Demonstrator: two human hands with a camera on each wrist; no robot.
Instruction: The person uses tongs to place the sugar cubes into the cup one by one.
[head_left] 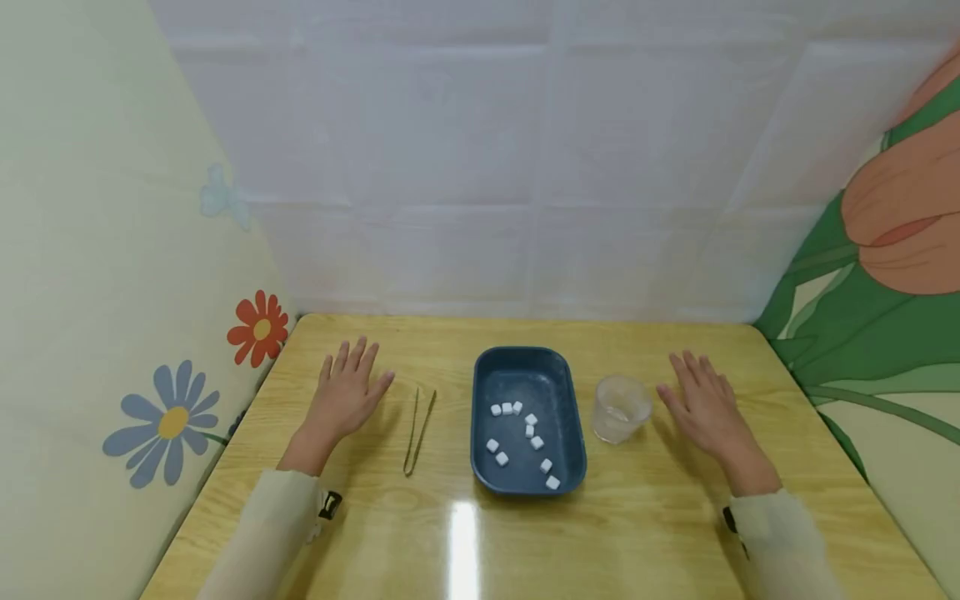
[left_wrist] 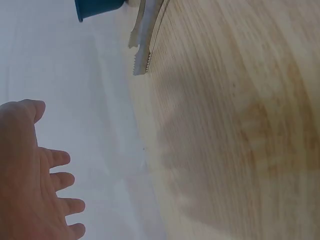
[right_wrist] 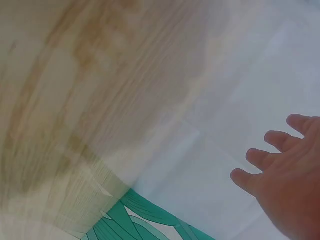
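My left hand (head_left: 347,398) is held palm down above the left of the table, its fingers spread and holding nothing. Just right of it lies a pair of metal tongs (head_left: 418,433), arms apart; the left wrist view shows the serrated tips of these tongs (left_wrist: 143,55). A dark blue tray (head_left: 525,483) stands in the middle, with several small white cubes (head_left: 530,431) scattered on its floor. Between the tray and my right hand (head_left: 705,408) is a clear cup (head_left: 621,408). That hand has straight fingers, holds nothing and stays apart from the cup.
The wooden table (head_left: 360,542) ends against a white cloth (head_left: 450,167) at the back. A flowered cloth (head_left: 90,292) borders the left side, and another with large tulips (head_left: 907,192) borders the right. Light glares off the front of the tabletop.
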